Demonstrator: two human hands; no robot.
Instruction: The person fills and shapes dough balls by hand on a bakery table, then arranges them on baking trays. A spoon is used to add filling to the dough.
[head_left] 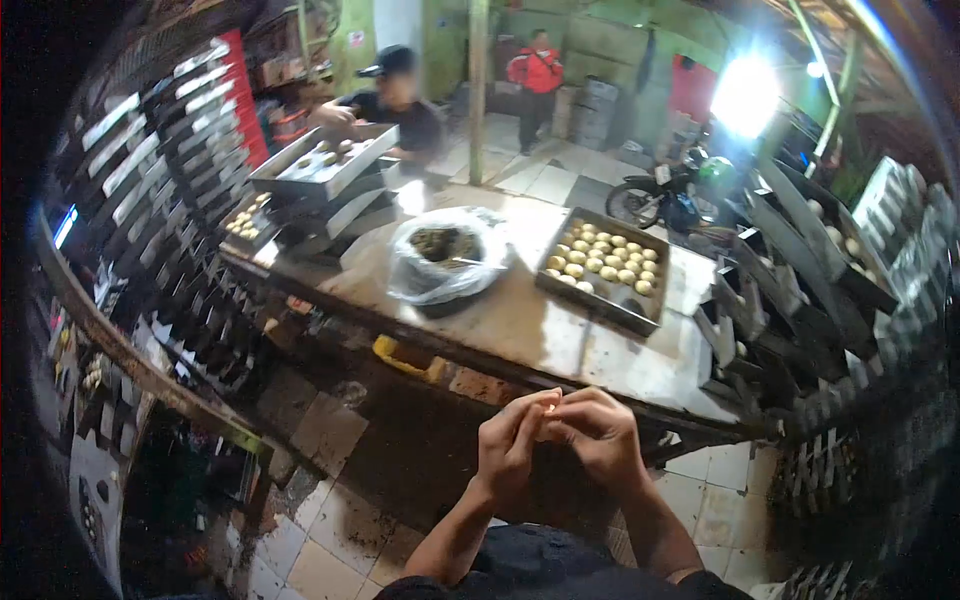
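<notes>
My left hand (512, 442) and my right hand (600, 432) meet in front of my chest, fingertips pressed together around a small pale piece of dough (551, 405), which is mostly hidden by the fingers. Just beyond them is the near edge of a worn work table (540, 330). On it sits a metal tray of round dough balls (606, 264) to the right and a bowl lined with a plastic bag holding dark filling (446, 258) in the middle.
A person in a black cap (395, 100) stands across the table behind stacked trays (320, 165). Another person in red (537, 75) stands far back. Tray racks line the left (170, 130) and right (830, 250). A motorbike (665, 195) is parked behind.
</notes>
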